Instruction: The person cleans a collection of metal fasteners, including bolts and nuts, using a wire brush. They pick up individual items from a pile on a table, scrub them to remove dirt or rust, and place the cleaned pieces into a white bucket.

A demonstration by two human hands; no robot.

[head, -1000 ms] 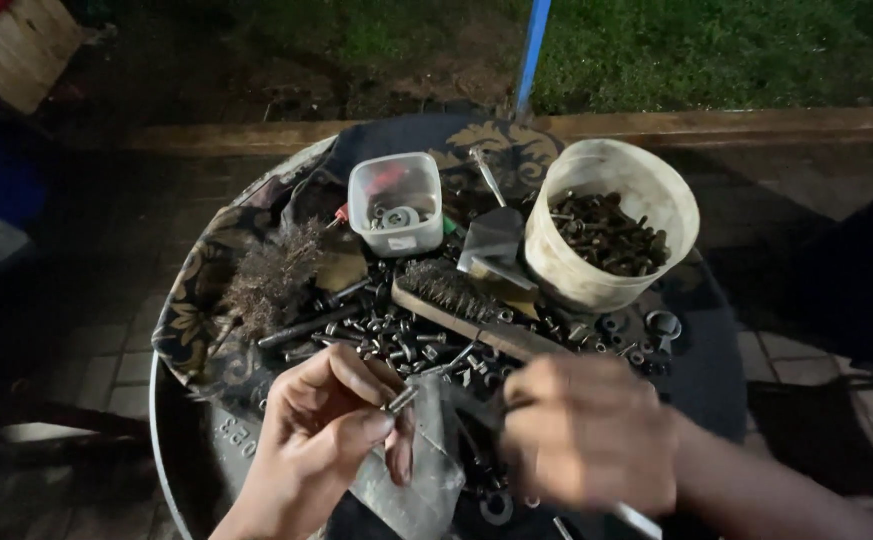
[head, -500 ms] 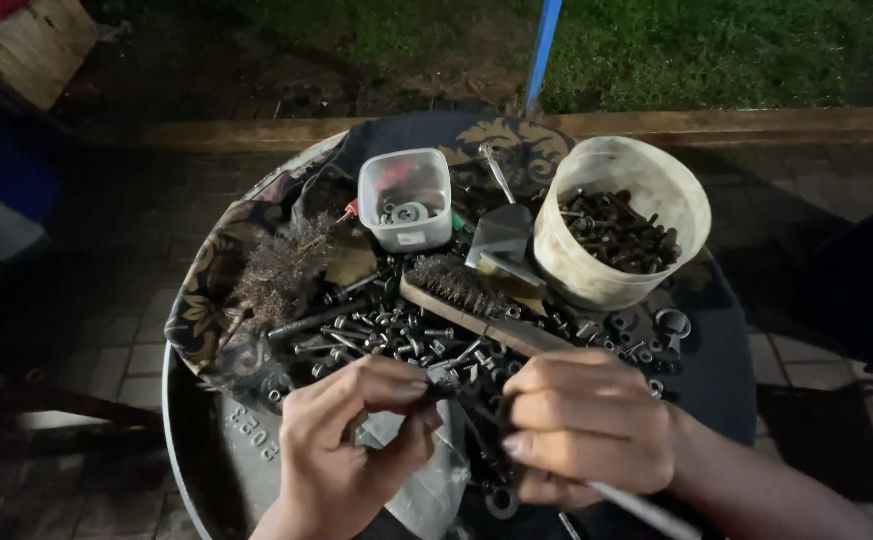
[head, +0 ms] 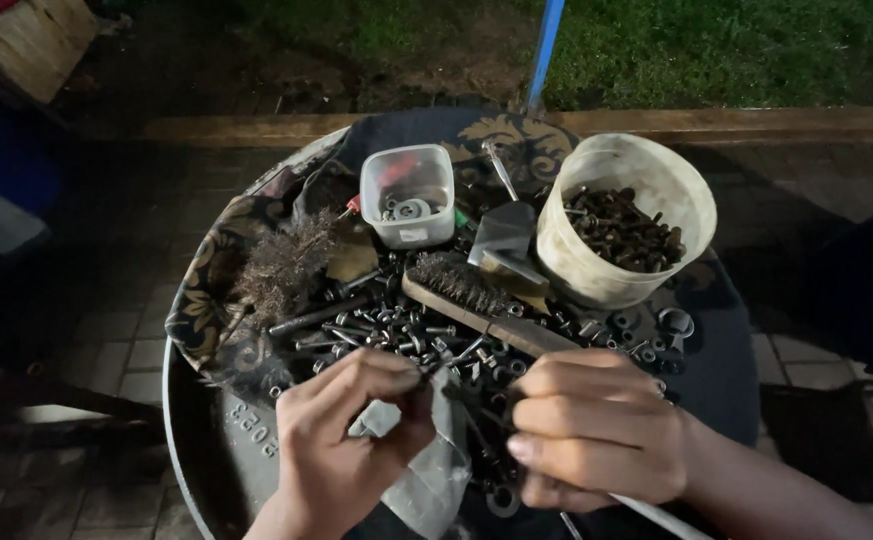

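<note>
Head view: your left hand (head: 341, 440) is pinching a small bolt (head: 424, 378) while your right hand (head: 596, 430), clenching a thin tool (head: 646, 512), is working it; steady alignment comes next.

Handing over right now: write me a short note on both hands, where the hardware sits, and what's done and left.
Left hand: pinching a small dark metal piece over a grey cloth.
Right hand: closed around a thin tool; the tool's type is unclear.
Loose bolts and nuts are spread on the round metal tray, beside a wooden wire brush.
The white bucket holds dark bolts; the clear tub holds washers.
Most of the loose hardware is still on the tray.
</note>
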